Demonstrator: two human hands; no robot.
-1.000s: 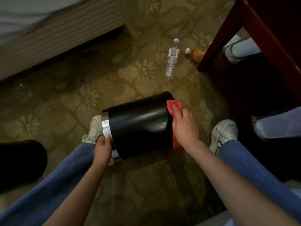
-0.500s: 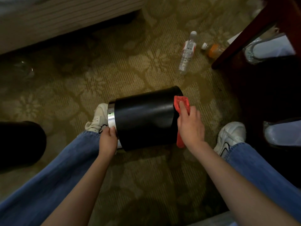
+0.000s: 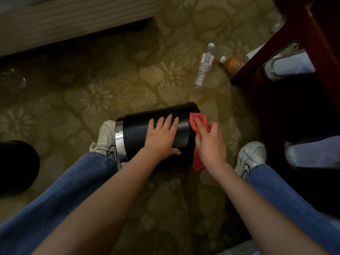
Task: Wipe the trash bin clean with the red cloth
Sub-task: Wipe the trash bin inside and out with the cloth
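Lying left-to-right, trash bin [image 3: 136,137] bears your flat left hand [image 3: 161,138]; right hand [image 3: 211,142] grips red cloth [image 3: 198,116] at its right end.

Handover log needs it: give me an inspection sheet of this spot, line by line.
Surface: patterned carpet, dimly lit.
Job's things: black trash bin lies on its side, chrome-rimmed mouth towards the person's left; red cloth against its base end.
Clutter: clear water bottle and orange bottle lie on the carpet.
Hands: left hand flat on the bin's side; right hand grips the cloth.
Cables: nothing seen.
Surroundings: bed base beyond; dark wooden furniture at right; another black object at left, unclear.
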